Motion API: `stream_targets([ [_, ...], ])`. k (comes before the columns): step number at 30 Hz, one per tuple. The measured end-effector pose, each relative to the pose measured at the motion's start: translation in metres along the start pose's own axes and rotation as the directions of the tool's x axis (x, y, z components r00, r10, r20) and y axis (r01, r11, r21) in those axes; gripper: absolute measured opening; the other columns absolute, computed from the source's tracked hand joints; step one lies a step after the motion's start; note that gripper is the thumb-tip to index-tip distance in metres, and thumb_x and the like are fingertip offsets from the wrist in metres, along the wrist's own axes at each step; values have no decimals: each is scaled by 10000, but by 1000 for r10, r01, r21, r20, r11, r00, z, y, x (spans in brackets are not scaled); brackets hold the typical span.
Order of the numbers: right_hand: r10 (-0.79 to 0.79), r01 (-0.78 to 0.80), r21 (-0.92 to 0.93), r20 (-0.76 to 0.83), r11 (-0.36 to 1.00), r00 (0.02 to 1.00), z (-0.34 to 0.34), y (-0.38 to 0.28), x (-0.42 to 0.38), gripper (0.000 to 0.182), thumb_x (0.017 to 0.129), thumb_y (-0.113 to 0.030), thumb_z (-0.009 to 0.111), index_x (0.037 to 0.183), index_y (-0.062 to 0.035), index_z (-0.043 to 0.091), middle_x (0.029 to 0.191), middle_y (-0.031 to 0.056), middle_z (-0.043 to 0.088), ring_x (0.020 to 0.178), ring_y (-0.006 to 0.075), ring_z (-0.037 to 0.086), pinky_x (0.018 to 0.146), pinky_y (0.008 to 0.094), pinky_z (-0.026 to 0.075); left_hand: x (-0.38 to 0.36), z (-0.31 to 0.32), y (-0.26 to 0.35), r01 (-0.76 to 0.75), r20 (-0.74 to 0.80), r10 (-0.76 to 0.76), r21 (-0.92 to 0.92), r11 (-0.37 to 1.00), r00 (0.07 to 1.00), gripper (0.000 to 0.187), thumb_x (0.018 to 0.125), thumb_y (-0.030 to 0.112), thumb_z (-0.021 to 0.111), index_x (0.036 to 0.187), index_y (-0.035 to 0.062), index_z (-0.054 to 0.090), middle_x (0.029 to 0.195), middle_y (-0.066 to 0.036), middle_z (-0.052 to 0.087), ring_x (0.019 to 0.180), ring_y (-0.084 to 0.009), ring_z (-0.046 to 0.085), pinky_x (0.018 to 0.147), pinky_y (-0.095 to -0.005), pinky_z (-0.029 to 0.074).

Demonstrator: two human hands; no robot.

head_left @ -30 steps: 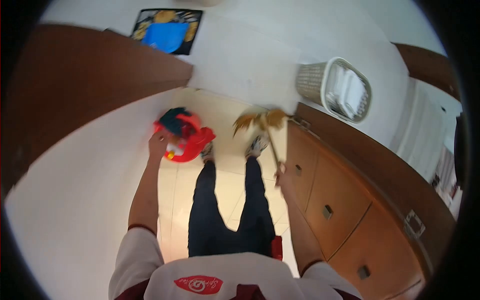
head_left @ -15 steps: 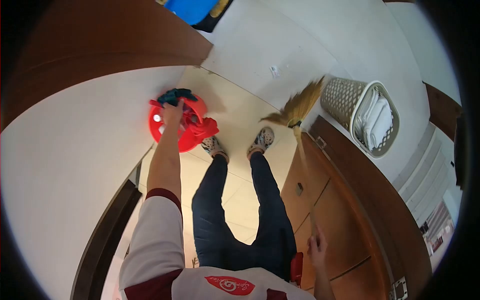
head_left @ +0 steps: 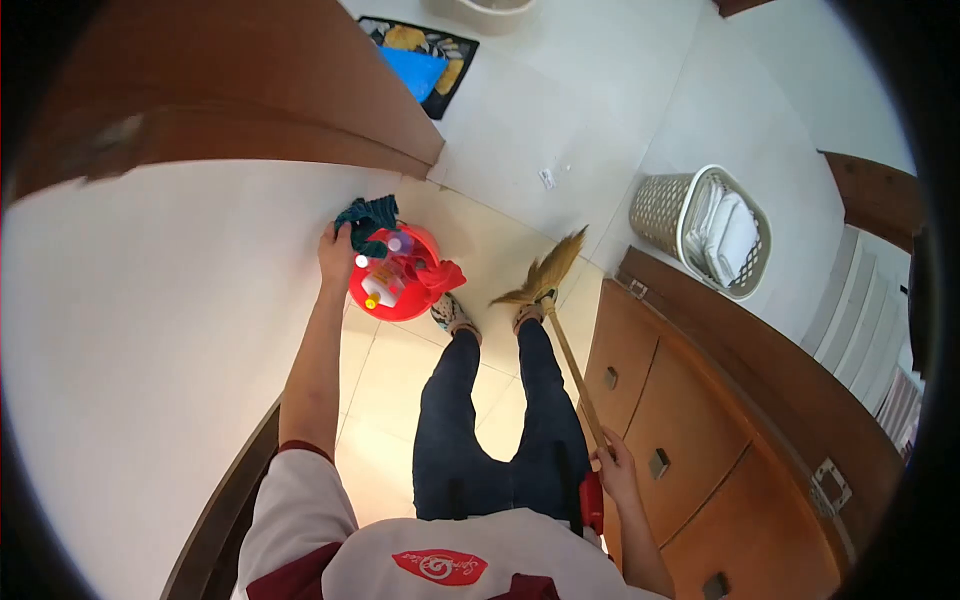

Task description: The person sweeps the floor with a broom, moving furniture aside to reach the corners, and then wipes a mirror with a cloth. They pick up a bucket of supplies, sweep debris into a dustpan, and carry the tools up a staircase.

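Observation:
My left hand point(head_left: 336, 250) grips one edge of a dark teal cloth point(head_left: 369, 219), which hangs partly over the back of a red bucket point(head_left: 392, 313). Inside the bucket stand several bottles, among them a white bottle point(head_left: 382, 287) with a yellow cap and a bottle point(head_left: 400, 244) with a purplish top. Over the bucket's right rim lies a red cloth point(head_left: 440, 279). My right hand point(head_left: 614, 462) is closed around the handle of a broom point(head_left: 568, 345). Its straw bristles fan out on the floor just beyond my right shoe.
A perforated laundry basket point(head_left: 662, 212) with folded white cloths stands at the right. Wooden drawers point(head_left: 690, 430) line my right side. A brown door point(head_left: 250, 80) is at the upper left. Beyond it lies a dark patterned mat point(head_left: 455, 75) with a blue item point(head_left: 412, 72). Small scraps point(head_left: 547, 179) lie on the floor.
My left hand has come up from inside the bucket to its left side, lifting the teal cloth. The broom has swung left, closer to my right foot. The view has shifted.

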State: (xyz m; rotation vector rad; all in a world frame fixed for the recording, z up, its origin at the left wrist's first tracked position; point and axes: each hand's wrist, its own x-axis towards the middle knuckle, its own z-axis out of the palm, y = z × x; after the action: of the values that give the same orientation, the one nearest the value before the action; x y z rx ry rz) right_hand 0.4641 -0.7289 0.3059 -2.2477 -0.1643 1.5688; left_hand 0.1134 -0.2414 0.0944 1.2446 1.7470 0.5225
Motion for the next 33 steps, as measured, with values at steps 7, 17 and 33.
stream_targets([
  [7,-211,216,-26,122,976,970,44,-48,31,345,947,-124,497,1282,-53,534,864,109,628,482,142,561,434,274,457,-199,-94,78,-185,-134,193,70,980,972,283,844,288,658,915,14,653,714,-142,640,673,-205,621,641,-362,483],
  [17,-325,495,-194,548,847,771,162,-230,110,618,879,-551,523,1337,-148,424,977,92,615,663,162,598,568,346,486,-575,-119,-2,-138,-603,172,102,985,779,262,810,74,600,1063,15,577,880,-203,633,816,-347,637,710,-409,503],
  [33,39,753,578,800,-314,-598,291,111,-267,750,718,-160,768,1375,-83,415,1167,127,583,998,275,577,846,376,484,-855,-140,-114,295,-655,-449,-339,893,608,388,892,400,547,899,39,690,707,-203,639,657,-374,619,653,-442,491],
])
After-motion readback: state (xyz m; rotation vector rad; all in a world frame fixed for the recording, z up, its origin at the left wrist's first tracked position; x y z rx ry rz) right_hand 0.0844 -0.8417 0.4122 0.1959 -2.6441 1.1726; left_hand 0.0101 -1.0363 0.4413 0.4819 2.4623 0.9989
